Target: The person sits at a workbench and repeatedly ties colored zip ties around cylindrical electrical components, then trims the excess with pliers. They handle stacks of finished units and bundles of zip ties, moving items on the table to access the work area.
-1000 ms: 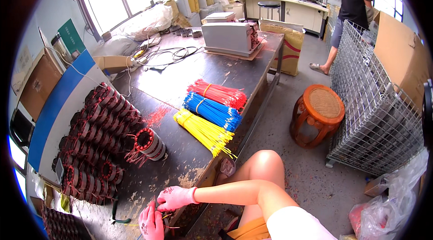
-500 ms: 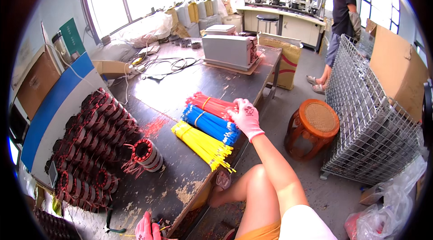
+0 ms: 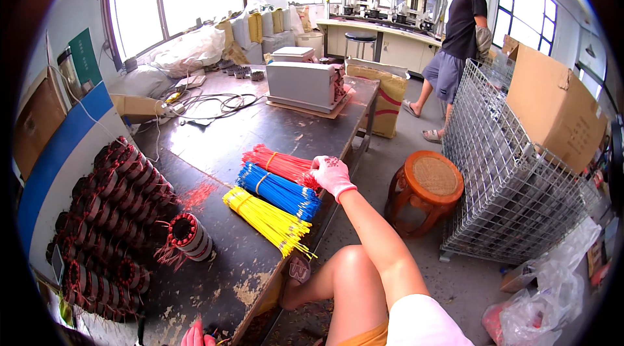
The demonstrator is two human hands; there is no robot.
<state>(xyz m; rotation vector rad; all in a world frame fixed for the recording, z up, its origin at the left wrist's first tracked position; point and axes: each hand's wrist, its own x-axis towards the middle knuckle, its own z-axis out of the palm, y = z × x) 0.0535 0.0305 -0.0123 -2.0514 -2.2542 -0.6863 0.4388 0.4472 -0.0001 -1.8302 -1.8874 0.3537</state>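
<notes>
On the dark table, bundles of cut wire lie side by side: red wires (image 3: 286,163), blue wires (image 3: 278,191) and yellow wires (image 3: 268,219), each banded. My right hand (image 3: 333,176), in a pink-and-white glove, is at the near right end of the red bundle, fingers closed on red wire ends. Only the gloved fingers of my left hand (image 3: 196,335) show at the lower edge, pressed together beside thin wire; what they hold is hidden. A wound motor stator stack (image 3: 188,235) with red leads stands left of the yellow wires.
Many stators (image 3: 110,229) are piled at the left against a blue-and-white board (image 3: 64,144). A grey machine (image 3: 300,85) and cables (image 3: 224,105) are farther back. Right of the table stand a wooden stool (image 3: 430,180) and a wire-mesh cage (image 3: 500,170). Another person (image 3: 458,27) stands beyond.
The view has turned somewhat right, so the table sits farther left. My right hand remains at the red wire ends. My left hand shows less, lower at the edge.
</notes>
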